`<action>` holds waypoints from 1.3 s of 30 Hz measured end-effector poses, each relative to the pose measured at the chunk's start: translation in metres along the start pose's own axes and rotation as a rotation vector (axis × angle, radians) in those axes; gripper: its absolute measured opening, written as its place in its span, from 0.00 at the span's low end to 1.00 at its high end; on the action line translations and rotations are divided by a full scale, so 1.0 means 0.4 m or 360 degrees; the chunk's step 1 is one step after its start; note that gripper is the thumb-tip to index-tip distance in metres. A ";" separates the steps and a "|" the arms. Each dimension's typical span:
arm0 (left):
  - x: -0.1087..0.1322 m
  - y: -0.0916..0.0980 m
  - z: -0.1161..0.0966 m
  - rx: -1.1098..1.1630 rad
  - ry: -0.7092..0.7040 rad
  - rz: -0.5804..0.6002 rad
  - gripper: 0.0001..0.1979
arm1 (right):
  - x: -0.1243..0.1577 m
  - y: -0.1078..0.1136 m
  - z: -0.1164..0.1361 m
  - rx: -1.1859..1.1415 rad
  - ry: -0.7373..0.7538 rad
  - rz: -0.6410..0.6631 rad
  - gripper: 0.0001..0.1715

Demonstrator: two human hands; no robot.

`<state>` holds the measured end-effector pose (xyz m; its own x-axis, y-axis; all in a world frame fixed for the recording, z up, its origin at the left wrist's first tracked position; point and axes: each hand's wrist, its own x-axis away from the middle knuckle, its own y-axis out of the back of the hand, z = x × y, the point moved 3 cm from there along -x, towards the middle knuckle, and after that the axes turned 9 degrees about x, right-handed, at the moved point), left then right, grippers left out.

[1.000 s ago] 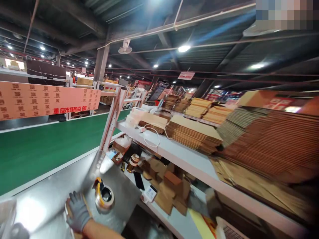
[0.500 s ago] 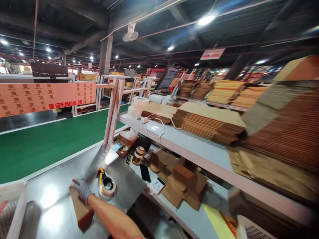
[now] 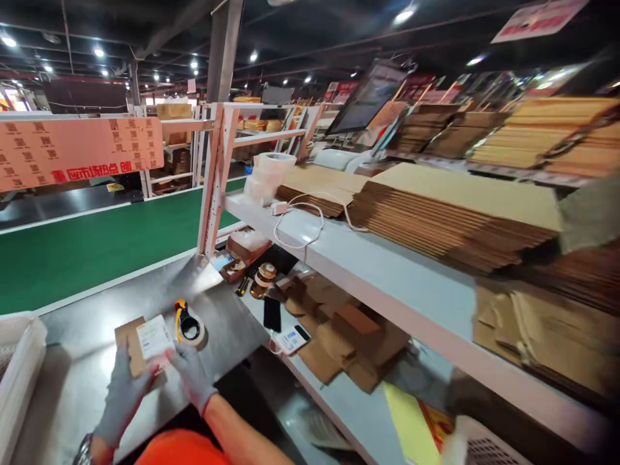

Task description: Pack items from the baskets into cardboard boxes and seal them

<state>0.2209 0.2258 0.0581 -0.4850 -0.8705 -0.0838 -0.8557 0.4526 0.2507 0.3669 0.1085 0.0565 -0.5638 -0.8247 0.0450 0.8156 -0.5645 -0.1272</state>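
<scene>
A small brown cardboard box [image 3: 126, 334] lies on the steel table [image 3: 97, 361], with a white shipping label [image 3: 154, 337] on its top. My left hand [image 3: 123, 397], in a grey glove, presses its fingers against the box's near side. My gloved right hand [image 3: 192, 376] rests its fingertips on the label's near right corner. A tape dispenser with a yellow handle [image 3: 188, 327] sits just to the right of the box.
A green conveyor belt [image 3: 87, 255] runs behind the table. A white basket [image 3: 19, 374] stands at the left. The white shelf [image 3: 387, 284] on the right carries stacks of flat cartons [image 3: 450, 216], and small boxes [image 3: 349, 342] are piled under it.
The view has dropped. My left hand has come in and both hands are now on the box, which lies flat with a white label on top.
</scene>
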 end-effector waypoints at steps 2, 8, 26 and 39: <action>0.051 -0.105 -0.029 0.0407 0.0413 0.0239 0.45 | 0.040 0.058 -0.022 -0.0237 -0.0089 -0.0093 0.36; 0.156 -0.286 -0.086 0.0649 0.0750 0.0622 0.36 | 0.139 0.174 -0.071 -0.0384 -0.0440 -0.0053 0.39; 0.244 -0.403 -0.119 0.0605 0.0720 0.0404 0.33 | 0.264 0.368 -0.053 -0.0342 -0.0403 -0.0030 0.25; 0.263 -0.433 -0.134 0.0891 0.0955 0.0499 0.37 | 0.280 0.370 -0.033 -0.0434 -0.0359 -0.0032 0.23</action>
<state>0.3278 0.0455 0.0575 -0.6707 -0.5737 0.4701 -0.7381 0.5792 -0.3461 0.4227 -0.0669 0.0296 -0.5117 -0.8176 0.2641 0.7226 -0.5758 -0.3824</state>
